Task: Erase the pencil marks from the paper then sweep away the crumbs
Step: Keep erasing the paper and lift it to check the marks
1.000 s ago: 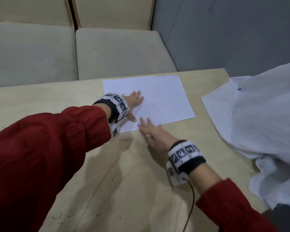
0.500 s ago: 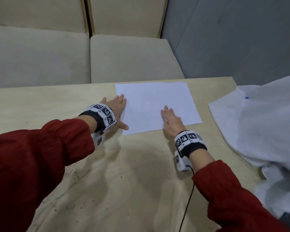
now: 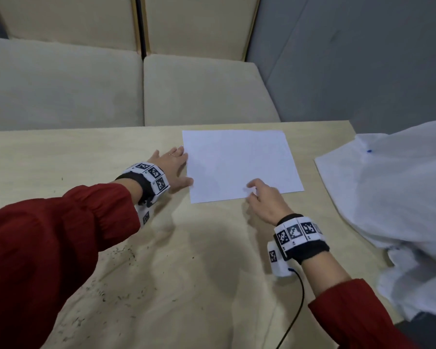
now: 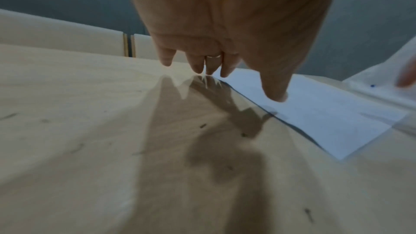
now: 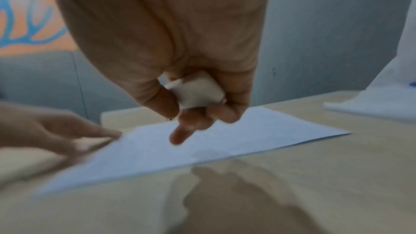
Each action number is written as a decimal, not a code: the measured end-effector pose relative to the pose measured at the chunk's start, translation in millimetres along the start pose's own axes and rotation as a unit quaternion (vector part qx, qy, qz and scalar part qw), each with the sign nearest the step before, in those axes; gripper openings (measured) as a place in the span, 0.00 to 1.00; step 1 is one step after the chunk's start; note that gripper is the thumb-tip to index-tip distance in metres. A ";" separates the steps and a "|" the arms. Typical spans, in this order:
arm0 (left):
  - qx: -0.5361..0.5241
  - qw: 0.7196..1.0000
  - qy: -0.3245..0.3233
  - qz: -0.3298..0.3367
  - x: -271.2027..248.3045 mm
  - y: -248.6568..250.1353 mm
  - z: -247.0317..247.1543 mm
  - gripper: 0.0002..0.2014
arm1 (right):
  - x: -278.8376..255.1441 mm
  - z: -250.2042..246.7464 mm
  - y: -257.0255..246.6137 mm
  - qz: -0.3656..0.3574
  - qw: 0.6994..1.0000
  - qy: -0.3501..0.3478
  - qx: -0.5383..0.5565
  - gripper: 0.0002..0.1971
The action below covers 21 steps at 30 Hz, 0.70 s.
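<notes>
Since half a second ago, the right hand [image 3: 264,200] has been drawn back toward the near edge of the paper [image 3: 239,162] and its fingers have been curled; before, they were laid flat on the sheet. In the right wrist view a small white eraser [image 5: 198,92] is seen pinched between the thumb and the curled fingers, with 1 finger pointing down toward the sheet. Whether the eraser touches the paper cannot be told.

At the paper's left edge the left hand [image 3: 173,170] has been kept, fingers straight and spread, palm down. In the left wrist view the thumb [image 4: 275,84] is seen reaching over the sheet's edge while the other fingers are held over the bare table [image 3: 61,152]. A thin ring [image 3: 172,154] is worn on 1 finger.

The paper is laid flat on the light wooden table, toward its far side, and looks white; any pencil marks are too faint to be made out. Dark crumbs [image 3: 122,253] are scattered on the table near the person, below the left sleeve [image 3: 61,238], well apart from the sheet.

A white cloth [image 3: 393,197] is spread over the table's right side, near the paper but not touching it. Beige cushions [image 3: 199,91] are seen beyond the table, and a grey wall [image 3: 350,59] to their right.
</notes>
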<state>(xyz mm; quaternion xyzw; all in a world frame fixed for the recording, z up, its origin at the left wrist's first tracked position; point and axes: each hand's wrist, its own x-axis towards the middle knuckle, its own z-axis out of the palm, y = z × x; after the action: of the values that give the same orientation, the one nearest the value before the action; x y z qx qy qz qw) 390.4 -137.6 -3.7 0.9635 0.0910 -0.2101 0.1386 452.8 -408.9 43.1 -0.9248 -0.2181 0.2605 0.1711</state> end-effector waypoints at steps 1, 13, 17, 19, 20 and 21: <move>-0.013 1.000 -0.001 -0.004 -4.1 0.0 -1.0 0.40 | -0.9 2.8 7.3 0.022 0.998 0.013 -0.063 0.13; -0.048 0.998 -0.007 -0.028 -69.6 3.7 26.9 0.29 | -23.3 15.9 54.5 0.122 0.975 0.105 -0.152 0.27; -0.061 0.997 0.013 -0.035 -98.4 10.5 30.4 0.30 | -55.3 41.6 37.3 -0.055 0.985 0.147 -0.065 0.25; -0.076 0.995 0.050 -0.037 -114.1 11.9 34.4 0.30 | -64.8 61.0 34.8 -0.059 0.995 0.075 -0.042 0.29; -0.083 0.993 0.068 -0.039 -122.2 11.5 37.7 0.29 | -64.5 69.1 35.4 -0.032 0.997 0.034 -0.066 0.32; -0.086 0.992 0.082 -0.042 -129.9 10.0 42.0 0.28 | -61.6 74.6 34.2 0.000 0.995 -0.003 -0.103 0.35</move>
<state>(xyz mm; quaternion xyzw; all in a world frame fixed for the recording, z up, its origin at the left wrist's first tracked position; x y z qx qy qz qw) 260.4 -175.1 17.8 0.9573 0.1604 -0.1275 0.2041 374.6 -453.1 -6.6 -0.9367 -0.2444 0.2393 0.0743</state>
